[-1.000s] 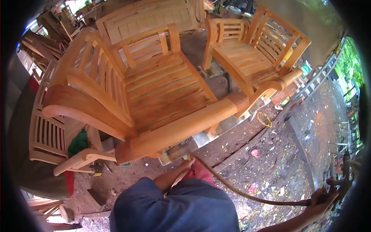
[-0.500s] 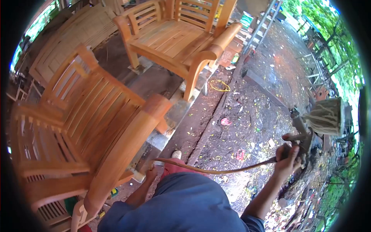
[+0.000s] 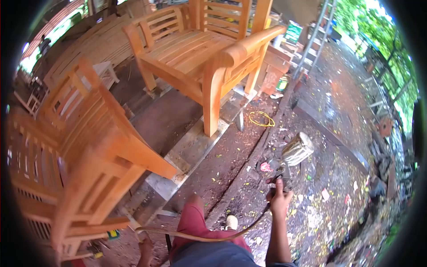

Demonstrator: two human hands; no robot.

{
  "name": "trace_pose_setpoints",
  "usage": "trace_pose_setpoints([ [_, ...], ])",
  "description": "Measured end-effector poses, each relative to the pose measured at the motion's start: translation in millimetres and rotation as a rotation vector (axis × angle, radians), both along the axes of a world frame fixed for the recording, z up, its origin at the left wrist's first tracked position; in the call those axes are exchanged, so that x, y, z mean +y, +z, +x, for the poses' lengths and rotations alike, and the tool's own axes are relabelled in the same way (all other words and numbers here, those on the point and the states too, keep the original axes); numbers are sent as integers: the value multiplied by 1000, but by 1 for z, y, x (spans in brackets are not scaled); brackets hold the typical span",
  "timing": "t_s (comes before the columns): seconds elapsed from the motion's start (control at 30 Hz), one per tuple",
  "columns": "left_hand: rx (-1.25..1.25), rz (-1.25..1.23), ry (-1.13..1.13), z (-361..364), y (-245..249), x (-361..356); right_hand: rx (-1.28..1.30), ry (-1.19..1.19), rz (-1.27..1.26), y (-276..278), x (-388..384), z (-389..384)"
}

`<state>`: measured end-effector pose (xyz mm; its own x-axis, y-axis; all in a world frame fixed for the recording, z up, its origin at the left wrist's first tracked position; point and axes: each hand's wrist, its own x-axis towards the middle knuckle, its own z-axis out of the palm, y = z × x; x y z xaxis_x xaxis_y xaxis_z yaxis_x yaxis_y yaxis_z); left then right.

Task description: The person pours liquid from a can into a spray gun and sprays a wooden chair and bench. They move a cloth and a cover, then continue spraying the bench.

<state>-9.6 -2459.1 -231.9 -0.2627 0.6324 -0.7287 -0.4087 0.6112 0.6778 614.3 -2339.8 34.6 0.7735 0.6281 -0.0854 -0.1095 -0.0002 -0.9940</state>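
Spray gun (image 3: 290,161) well clear of chair (image 3: 187,51)

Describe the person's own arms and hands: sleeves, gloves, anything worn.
Both hands are bare, and no gloves or watch show. The right hand ends a long, slim forearm with no sleeve as far as the picture's lower edge. The left hand is blurred and cut off by that edge, with no sleeve in sight. A blue-grey shirt covers the torso.

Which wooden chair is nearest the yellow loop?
The slatted wooden armchair at the top; the yellow cord loop lies near its front leg. The other armchair stands far left.
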Motion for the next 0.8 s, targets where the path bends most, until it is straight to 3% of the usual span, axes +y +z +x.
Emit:
trace_pose_setpoints([
  [0.03, 88, -25, 75, 18, -5, -24, 19, -53, 35, -23, 4, 0],
  [0.1, 287, -101, 219, 88, 75, -49, 250, -66, -42, -62, 1, 12],
  [0.13, 290, -65, 305, 118, 102, -57, 311, -15, 4, -51, -1, 10],
  [0.23, 279, 99, 475, 117, 118, -96, 540, 23, 250, -8, -1, 8],
  [0.3, 269, 144, 387, 95, 113, -127, 588, 111, 377, 5, -4, 19],
  [0.43, 407, 244, 436, 77, 75, -159, 572, 241, 562, 22, -9, 36],
  [0.6, 415, 149, 363, 108, 91, -201, 640, 357, 544, 2, -5, 39],
  [0.7, 411, 111, 281, 124, 106, -210, 662, 170, 392, -12, 8, 26],
  [0.8, 407, 71, 181, 134, 123, -208, 573, 131, 294, -39, 19, 22],
])
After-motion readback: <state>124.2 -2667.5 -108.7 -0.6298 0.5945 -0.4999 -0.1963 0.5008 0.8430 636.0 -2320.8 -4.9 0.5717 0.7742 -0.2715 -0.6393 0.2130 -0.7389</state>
